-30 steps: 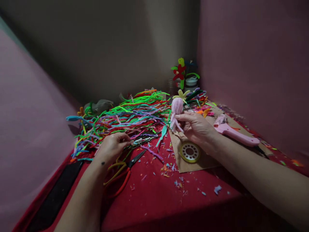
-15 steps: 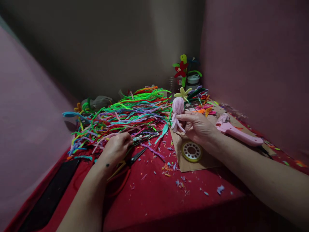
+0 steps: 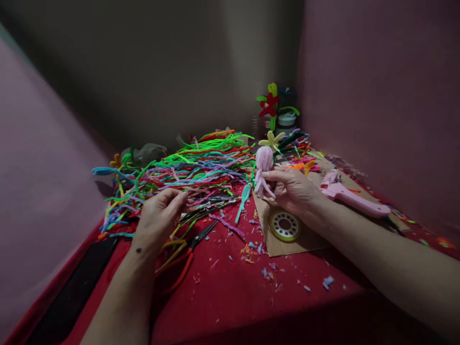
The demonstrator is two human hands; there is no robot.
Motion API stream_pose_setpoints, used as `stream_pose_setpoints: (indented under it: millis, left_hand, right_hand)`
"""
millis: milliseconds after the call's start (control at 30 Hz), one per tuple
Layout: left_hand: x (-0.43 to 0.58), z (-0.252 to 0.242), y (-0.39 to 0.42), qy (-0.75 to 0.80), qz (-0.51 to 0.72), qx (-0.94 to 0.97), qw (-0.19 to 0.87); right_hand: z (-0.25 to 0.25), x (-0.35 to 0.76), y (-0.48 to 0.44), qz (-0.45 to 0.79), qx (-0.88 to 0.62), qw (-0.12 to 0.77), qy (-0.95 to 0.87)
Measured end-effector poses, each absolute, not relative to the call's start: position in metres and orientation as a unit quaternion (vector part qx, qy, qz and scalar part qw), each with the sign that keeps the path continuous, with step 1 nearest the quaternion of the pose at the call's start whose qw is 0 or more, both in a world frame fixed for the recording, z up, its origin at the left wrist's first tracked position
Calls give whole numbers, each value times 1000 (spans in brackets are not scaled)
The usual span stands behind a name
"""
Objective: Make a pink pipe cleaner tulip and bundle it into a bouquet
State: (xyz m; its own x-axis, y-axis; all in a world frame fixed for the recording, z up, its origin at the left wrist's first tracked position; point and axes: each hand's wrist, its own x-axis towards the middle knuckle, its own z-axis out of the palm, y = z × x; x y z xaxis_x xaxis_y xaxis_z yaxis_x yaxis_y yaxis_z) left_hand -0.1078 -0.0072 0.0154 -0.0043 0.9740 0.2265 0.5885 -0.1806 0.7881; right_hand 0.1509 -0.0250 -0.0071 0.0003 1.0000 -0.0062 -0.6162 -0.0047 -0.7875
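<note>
My right hand (image 3: 291,189) pinches a pale pink pipe-cleaner flower bud (image 3: 265,160) upright, its loose ends hanging below the fingers. My left hand (image 3: 161,213) is closed, thumb against fingertips, at the front of a pile of coloured pipe cleaners (image 3: 187,167). Whatever lies between those fingertips is too small to make out. Thin dark stems with whitish tips (image 3: 206,206) lie just right of it. Below are scissors (image 3: 194,244) with red handles, partly behind my left wrist. A turquoise pipe-cleaner piece (image 3: 244,197) rests between the hands.
A yellow-rimmed tape spool (image 3: 285,226) and a pink glue gun (image 3: 355,199) lie on a cardboard sheet (image 3: 312,243). Behind stand a lidded bottle (image 3: 287,120) and a red pipe-cleaner flower (image 3: 269,104). Fluff scraps dot the red cloth (image 3: 230,297). A black flat object (image 3: 75,287) lies left.
My left hand has risen and moved slightly left, away from the dark stems, showing more of the scissors. My right hand still holds the pink bud in nearly the same place.
</note>
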Motion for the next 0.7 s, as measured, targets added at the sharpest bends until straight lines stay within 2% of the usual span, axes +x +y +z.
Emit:
stream_pose_setpoints:
  millis: [100,233,433,700]
  left_hand:
    - [-103,16,-11,538,477,617,320]
    - [-97,18,-15,460,529,574,423]
    - [-93,20,-13,422,598,523,436]
    - [-95,16,-8,471,595,476,445]
  right_hand:
    - [-7,151,-25,636,-308,636,-310]
    - [-6,151,-25,625,-308,647,-308]
    - [-9,153,-23,630,-307,638,-319]
    - [-9,152,-23,632,-296,644,-314]
